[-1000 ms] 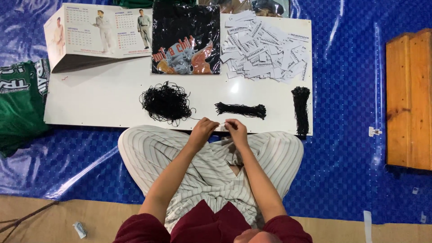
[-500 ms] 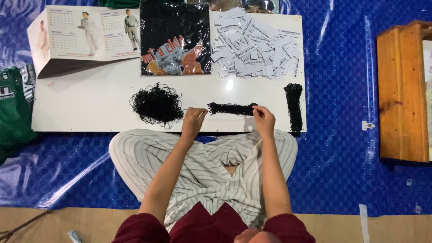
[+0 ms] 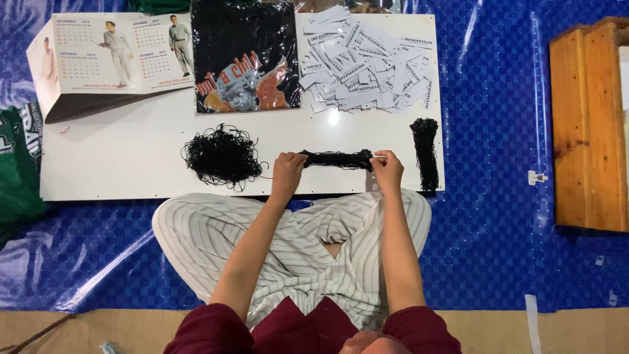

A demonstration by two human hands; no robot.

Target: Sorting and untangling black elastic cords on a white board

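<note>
We are sitting cross-legged on the blue tarp point(image 3: 498, 196), leaning over the white board point(image 3: 131, 164) laid across it. Along the board's far edge we are seeing a folded calendar point(image 3: 111, 59), a black printed shirt in a clear bag point(image 3: 246, 56) and a heap of white paper tags point(image 3: 370, 62). Nearer us, a loose tangle of black strings point(image 3: 221, 156) is lying to the left, and a straightened bundle point(image 3: 426, 152) is lying upright at the right edge.

Between them, we are holding a small bundle of black strings point(image 3: 337, 159) stretched sideways. Our left hand point(image 3: 288, 172) is closing around its left end, and our right hand point(image 3: 388, 172) is pinching its right end, along with what looks like a small white piece, though we cannot tell what it is. The bundle is lying just above the board's near edge, spanning hand to hand.

We judge we are in the middle of gathering and evening up strings; the next move is calling for a steady grip at both ends so none slip loose.
</note>
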